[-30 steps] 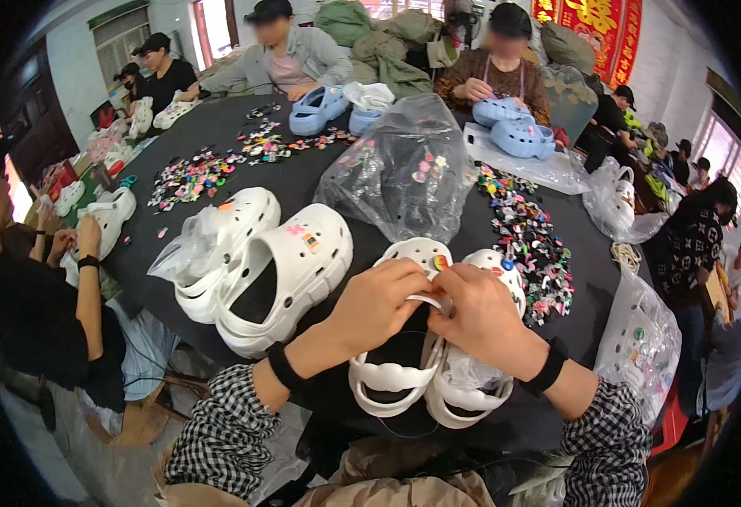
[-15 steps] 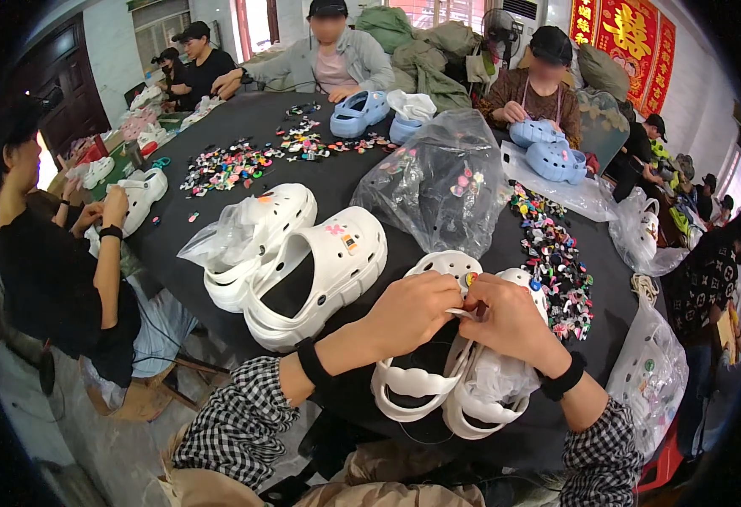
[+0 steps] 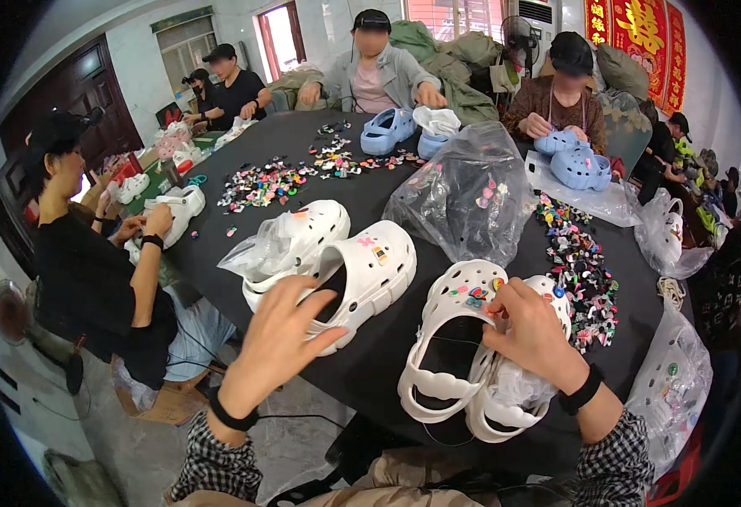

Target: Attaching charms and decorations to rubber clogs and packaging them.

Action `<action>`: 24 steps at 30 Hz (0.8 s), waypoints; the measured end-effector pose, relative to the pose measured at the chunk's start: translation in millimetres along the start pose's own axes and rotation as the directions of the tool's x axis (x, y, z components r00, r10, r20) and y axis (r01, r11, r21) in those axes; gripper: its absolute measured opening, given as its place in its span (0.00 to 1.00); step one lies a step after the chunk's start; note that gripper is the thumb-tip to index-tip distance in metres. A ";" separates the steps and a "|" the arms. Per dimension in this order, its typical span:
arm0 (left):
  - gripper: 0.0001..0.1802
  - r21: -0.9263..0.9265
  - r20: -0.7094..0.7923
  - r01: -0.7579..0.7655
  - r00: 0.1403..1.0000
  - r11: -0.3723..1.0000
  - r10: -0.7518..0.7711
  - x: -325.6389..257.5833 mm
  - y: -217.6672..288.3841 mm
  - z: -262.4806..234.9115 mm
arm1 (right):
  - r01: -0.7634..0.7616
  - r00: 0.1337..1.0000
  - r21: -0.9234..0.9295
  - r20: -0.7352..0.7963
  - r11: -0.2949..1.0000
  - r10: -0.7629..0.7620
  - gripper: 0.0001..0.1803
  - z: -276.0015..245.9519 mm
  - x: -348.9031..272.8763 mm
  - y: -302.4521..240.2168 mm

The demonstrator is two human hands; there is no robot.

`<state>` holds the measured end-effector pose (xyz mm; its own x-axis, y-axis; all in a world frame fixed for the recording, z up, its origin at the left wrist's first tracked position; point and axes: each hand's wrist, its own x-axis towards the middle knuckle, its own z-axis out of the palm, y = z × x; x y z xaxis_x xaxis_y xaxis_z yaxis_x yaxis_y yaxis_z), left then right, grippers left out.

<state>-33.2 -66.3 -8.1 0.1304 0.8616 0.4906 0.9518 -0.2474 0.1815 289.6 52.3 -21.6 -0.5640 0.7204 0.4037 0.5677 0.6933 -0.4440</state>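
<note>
One white clog [image 3: 448, 297], lower right of centre in the frame: right hand [image 3: 533, 334] grip pinched on its rim, left hand [image 3: 277, 338] grip apart, empty; fitting charms [image 3: 477, 297] seemed underway, next apparently needing a firm press.

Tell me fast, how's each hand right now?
Left hand: open, nothing seen in it.
Right hand: closed on the white clog at its fingertips; anything else held cannot be told.

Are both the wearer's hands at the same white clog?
No: the right hand is at one white clog, while the left hand is open, away from it.
</note>
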 end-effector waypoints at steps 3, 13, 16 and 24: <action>0.38 0.200 0.105 0.095 0.988 0.975 -0.118 -29.3 -24.3 -16.1 | -0.007 1.000 0.030 0.013 1.000 0.006 0.14 2.3 1.3 -0.3; 0.46 0.268 0.171 0.011 0.984 0.963 -0.059 -26.0 -52.9 -12.8 | 0.020 1.000 -0.021 0.014 1.000 -0.020 0.16 3.0 -2.0 2.6; 0.44 0.251 0.241 0.028 0.966 0.968 -0.090 -27.0 -54.7 -12.9 | 0.020 1.000 -0.013 0.014 1.000 -0.019 0.16 1.3 -2.0 0.3; 0.44 0.307 0.434 0.037 0.884 0.951 -0.174 -13.6 -58.7 -23.1 | 0.030 1.000 0.011 -0.006 0.999 -0.030 0.16 7.5 -2.4 4.4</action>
<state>-97.3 -73.7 -5.8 0.0698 0.9970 0.0321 0.9952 -0.0673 -0.0712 289.0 53.5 -30.6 -0.5771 0.6997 0.4212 0.5438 0.7140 -0.4409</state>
